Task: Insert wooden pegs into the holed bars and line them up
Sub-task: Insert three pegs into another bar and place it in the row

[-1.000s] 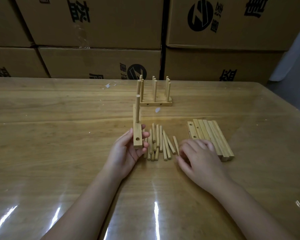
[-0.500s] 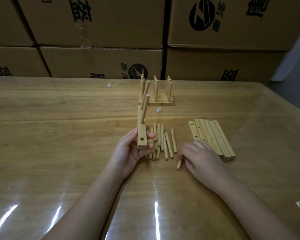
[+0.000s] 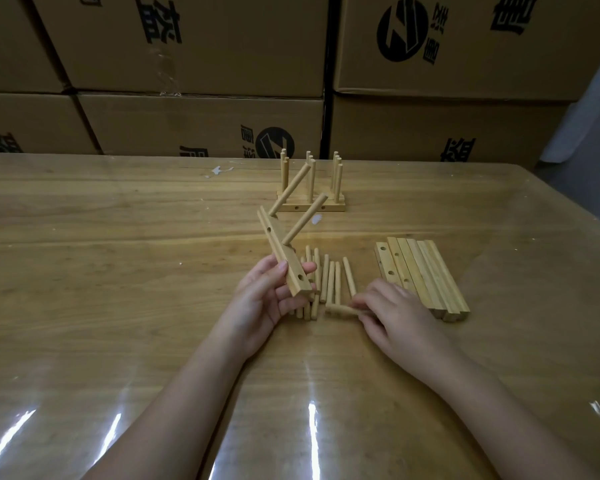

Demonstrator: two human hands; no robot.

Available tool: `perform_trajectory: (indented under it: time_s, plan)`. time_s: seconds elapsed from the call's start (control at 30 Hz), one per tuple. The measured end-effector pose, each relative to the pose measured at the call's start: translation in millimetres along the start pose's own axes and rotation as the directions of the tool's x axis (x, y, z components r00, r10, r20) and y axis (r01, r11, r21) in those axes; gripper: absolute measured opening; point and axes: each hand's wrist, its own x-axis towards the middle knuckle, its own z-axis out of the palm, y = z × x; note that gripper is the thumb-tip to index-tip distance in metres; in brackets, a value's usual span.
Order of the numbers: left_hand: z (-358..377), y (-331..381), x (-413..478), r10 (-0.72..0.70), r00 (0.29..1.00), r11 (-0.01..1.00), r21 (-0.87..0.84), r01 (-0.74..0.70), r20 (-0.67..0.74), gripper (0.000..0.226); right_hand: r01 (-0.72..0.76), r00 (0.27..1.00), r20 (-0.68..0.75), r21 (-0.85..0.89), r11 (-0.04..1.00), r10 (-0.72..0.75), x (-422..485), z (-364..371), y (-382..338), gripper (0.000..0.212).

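Note:
My left hand [image 3: 262,299] grips a holed wooden bar [image 3: 282,255] by its near end, tilted to the upper left. Two pegs [image 3: 305,218] stick out of the bar, slanting up to the right. My right hand [image 3: 392,313] pinches a single loose peg [image 3: 342,310] lying crosswise just above the table. A pile of loose pegs [image 3: 328,282] lies between my hands. Several bare holed bars [image 3: 421,275] lie side by side to the right. Further back stand finished bars with upright pegs [image 3: 310,188], lined up together.
The wooden table [image 3: 118,271] has a glossy clear cover. Stacked cardboard boxes [image 3: 194,64] form a wall right behind its far edge. Small white scraps [image 3: 219,170] lie at the back left. The table's right edge runs diagonally at the far right.
My left hand has tilted the bar from upright to leaning left, so both pegs show. My right hand took one peg from the pile and turned it crosswise.

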Motion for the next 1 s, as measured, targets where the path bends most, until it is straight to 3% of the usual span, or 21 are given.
perform_trajectory:
  time_s: [0.23,0.4,1.0]
  plan:
    - [1.3,0.0,0.5,0.004,1.000,1.000,0.000,-0.004,0.022,0.045,-0.060,0.982,-0.147,0.339,0.939,0.117,1.4,-1.5,-2.1,0.022]
    - [0.5,-2.4,1.0,0.006,1.000,1.000,0.019,-0.007,0.028,0.053,0.009,0.973,-0.205,0.484,0.875,0.103,0.1,-1.9,-4.3,0.024]
    - [2.7,-5.8,0.7,0.004,0.999,0.988,0.155,-0.012,0.051,0.043,-0.012,0.945,-0.307,0.305,0.952,0.110,-0.1,-5.2,-7.1,0.024]
